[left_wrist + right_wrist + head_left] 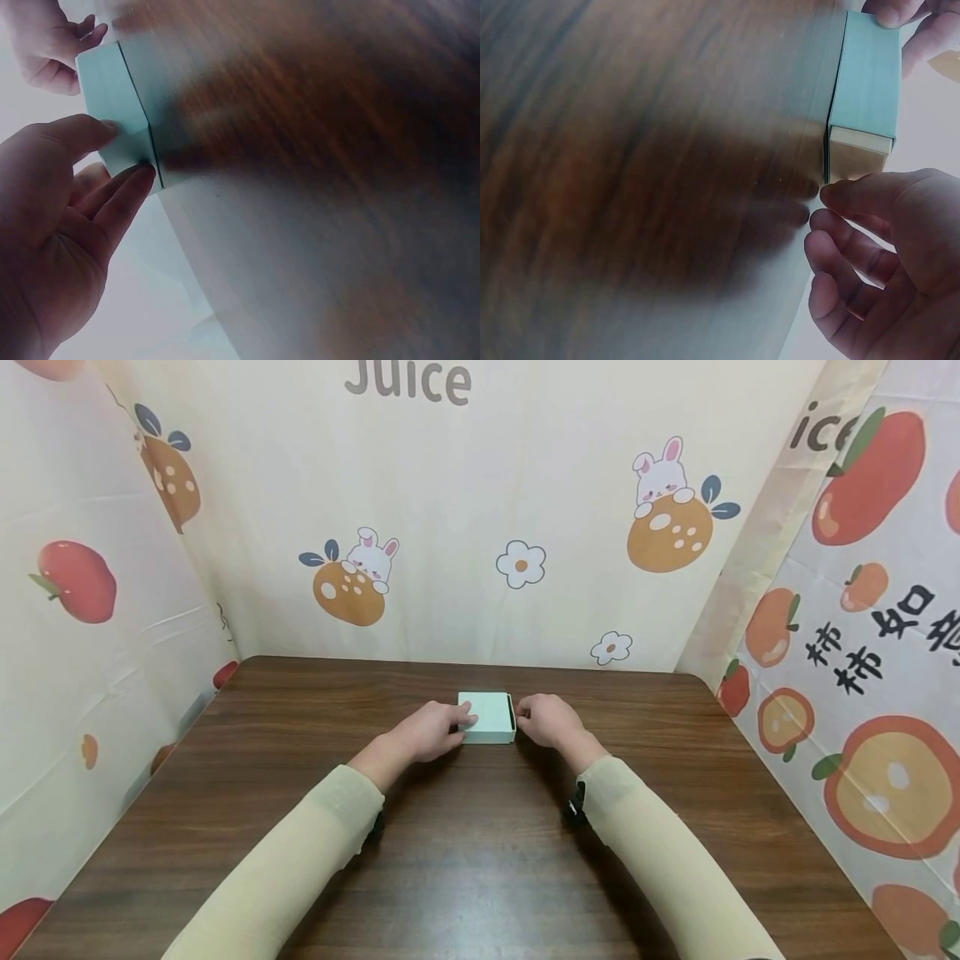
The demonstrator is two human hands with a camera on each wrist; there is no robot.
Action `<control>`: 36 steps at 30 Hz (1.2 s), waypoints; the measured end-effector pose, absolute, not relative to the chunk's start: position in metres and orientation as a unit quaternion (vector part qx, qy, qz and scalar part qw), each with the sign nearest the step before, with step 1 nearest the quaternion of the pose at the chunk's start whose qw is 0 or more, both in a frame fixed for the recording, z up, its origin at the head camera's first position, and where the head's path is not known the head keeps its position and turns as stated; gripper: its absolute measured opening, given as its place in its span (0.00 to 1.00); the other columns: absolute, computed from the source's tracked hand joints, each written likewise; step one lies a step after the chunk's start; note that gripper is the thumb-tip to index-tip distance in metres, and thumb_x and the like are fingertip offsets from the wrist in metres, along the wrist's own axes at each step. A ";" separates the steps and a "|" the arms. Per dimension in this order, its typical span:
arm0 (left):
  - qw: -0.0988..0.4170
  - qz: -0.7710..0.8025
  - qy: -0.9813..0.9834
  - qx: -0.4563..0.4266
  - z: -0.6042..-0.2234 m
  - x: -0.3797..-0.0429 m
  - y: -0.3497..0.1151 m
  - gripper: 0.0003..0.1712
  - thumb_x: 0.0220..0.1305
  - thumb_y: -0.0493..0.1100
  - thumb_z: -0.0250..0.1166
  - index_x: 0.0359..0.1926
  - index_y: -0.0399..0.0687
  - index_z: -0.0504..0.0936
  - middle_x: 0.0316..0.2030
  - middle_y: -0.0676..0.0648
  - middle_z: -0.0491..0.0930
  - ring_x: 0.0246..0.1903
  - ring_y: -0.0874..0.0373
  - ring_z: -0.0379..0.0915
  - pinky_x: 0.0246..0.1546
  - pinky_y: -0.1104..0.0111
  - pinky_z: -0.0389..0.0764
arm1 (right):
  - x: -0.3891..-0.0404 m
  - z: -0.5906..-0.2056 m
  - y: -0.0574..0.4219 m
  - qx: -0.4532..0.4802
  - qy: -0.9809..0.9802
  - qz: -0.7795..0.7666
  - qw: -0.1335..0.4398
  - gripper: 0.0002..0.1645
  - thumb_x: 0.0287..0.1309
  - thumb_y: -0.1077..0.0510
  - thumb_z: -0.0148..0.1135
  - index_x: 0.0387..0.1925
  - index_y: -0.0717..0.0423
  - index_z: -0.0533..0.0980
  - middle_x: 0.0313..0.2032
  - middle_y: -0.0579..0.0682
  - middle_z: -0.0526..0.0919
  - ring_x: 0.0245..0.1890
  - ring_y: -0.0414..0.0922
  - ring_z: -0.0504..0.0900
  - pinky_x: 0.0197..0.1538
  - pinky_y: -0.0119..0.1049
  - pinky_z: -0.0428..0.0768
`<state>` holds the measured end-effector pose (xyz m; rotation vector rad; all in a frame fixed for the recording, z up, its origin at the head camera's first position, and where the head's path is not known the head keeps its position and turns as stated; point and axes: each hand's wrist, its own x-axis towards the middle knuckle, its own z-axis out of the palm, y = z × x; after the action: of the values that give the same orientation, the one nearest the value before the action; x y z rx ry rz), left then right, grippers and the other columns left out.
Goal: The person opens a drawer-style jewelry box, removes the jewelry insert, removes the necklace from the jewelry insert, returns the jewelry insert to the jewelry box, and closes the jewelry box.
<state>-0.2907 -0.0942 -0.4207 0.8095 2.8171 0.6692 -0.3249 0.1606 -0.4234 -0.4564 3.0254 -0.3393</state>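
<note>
A small mint-green box with a sliding drawer lies at the far middle of the table. My left hand grips its left end, thumb on the top and fingers along the front side, as the left wrist view shows too. At the other end the pale drawer sticks out a little from the green sleeve. Right beside that end is my right hand, its fingers curled and the thumb tip close to the drawer's lower edge. I cannot tell whether it pinches part of the drawer.
The brown wood-grain table reaches back to a cream curtain printed with rabbits, fruit and flowers. Fruit-printed cloth hangs along the right side, and more cloth hangs at the left. A dark band sits at each wrist.
</note>
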 end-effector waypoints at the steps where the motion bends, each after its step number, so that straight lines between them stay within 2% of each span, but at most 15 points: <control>1: 0.067 0.221 0.935 0.269 -0.421 -0.291 -0.094 0.26 0.80 0.40 0.66 0.75 0.48 0.79 0.80 0.40 0.69 0.79 0.44 0.70 0.78 0.51 0.73 | -0.325 -0.424 0.161 -0.148 0.982 -0.111 0.031 0.10 0.76 0.55 0.61 0.39 0.49 0.86 0.39 0.49 0.89 0.39 0.49 0.82 0.48 0.48 0.84; 20: 0.070 0.229 0.932 0.271 -0.420 -0.290 -0.096 0.26 0.81 0.39 0.66 0.76 0.47 0.79 0.81 0.40 0.68 0.79 0.44 0.69 0.79 0.51 0.72 | -0.326 -0.421 0.169 -0.138 0.983 -0.113 0.048 0.10 0.78 0.54 0.60 0.40 0.50 0.85 0.40 0.50 0.88 0.40 0.51 0.81 0.48 0.47 0.83; 31: 0.065 0.223 0.934 0.272 -0.418 -0.288 -0.095 0.26 0.81 0.38 0.65 0.75 0.46 0.79 0.80 0.39 0.69 0.79 0.44 0.70 0.78 0.51 0.74 | -0.327 -0.424 0.182 -0.139 0.983 -0.117 0.029 0.09 0.73 0.57 0.60 0.37 0.50 0.85 0.37 0.50 0.88 0.39 0.50 0.82 0.46 0.48 0.83; 36: 0.065 0.221 0.935 0.271 -0.418 -0.287 -0.095 0.25 0.81 0.37 0.64 0.75 0.46 0.79 0.80 0.38 0.69 0.78 0.43 0.71 0.78 0.51 0.75 | -0.326 -0.424 0.186 -0.133 0.983 -0.122 0.031 0.09 0.74 0.56 0.61 0.39 0.50 0.85 0.38 0.50 0.88 0.40 0.51 0.82 0.49 0.49 0.83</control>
<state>-0.2871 -0.0948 -0.4182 0.8175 2.8211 0.6678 -0.3265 0.1856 -0.4244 -0.4088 3.0286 -0.3746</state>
